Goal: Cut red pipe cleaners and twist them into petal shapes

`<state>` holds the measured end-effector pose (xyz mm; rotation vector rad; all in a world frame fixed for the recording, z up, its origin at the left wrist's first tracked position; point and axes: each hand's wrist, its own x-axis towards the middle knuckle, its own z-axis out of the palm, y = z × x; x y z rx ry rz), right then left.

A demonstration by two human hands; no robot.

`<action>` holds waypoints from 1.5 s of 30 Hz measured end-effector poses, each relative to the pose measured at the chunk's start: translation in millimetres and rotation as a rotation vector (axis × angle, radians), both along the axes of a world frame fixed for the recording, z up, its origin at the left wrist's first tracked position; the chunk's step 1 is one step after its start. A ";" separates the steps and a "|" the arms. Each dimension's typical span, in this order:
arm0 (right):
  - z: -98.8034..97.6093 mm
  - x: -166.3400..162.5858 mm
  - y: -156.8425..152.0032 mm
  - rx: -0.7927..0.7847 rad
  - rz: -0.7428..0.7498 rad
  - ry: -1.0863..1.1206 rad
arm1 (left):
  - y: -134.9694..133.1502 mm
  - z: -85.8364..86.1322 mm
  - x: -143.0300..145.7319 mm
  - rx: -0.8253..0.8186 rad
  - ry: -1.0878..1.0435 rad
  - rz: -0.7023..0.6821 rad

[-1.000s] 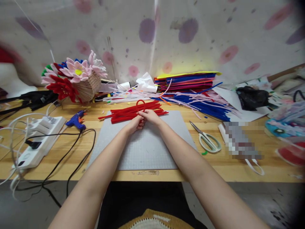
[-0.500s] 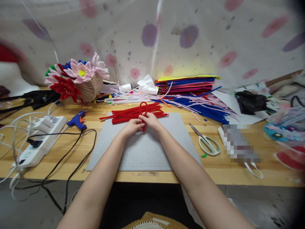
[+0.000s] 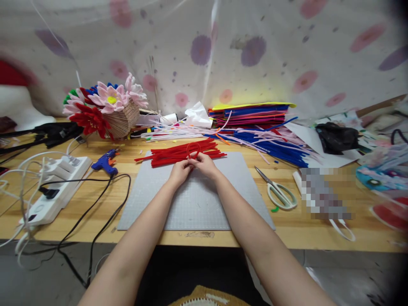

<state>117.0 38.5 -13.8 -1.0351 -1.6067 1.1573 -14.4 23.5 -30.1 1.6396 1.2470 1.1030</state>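
Observation:
Between my two hands is a red pipe cleaner (image 3: pixel 193 145) bent into a loop, the loop standing up above my fingertips. My left hand (image 3: pixel 181 171) and my right hand (image 3: pixel 204 165) meet at its base, both closed with fingers pinched on it. Its lower part is hidden behind the fingers. Just beyond my hands lies a pile of straight red pipe cleaners (image 3: pixel 162 157), on the far edge of a grey cutting mat (image 3: pixel 197 204).
Scissors (image 3: pixel 280 195) lie to the right of the mat. A blue glue gun (image 3: pixel 105 162), a white power strip (image 3: pixel 60 191) and cables are at left. Behind stand a basket of fuzzy flowers (image 3: pixel 110 100) and heaps of blue pipe cleaners (image 3: pixel 283 148).
The red loop has dropped lower and looks smaller. My hands have drawn closer together, and the tail that hung below the fingers no longer shows.

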 end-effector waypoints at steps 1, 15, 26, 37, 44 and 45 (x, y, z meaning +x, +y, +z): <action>0.0 1.6 0.0 -0.030 0.018 0.024 | -0.6 0.6 -0.5 -0.011 -0.030 -0.016; 5.2 30.5 -10.0 -0.503 0.358 0.418 | -15.4 21.1 4.0 -0.622 -0.478 -0.491; -2.0 29.1 20.2 -0.584 0.117 0.730 | -15.3 20.4 -2.7 -0.730 -0.541 -0.516; 10.2 31.8 42.5 -0.582 0.101 0.693 | -16.5 16.9 -1.2 -0.707 -0.544 -0.490; 12.2 29.4 47.7 -0.590 0.020 0.611 | -17.4 17.8 0.3 -0.697 -0.506 -0.505; 12.8 28.4 48.4 -0.591 -0.001 0.581 | -17.9 18.2 0.9 -0.697 -0.493 -0.504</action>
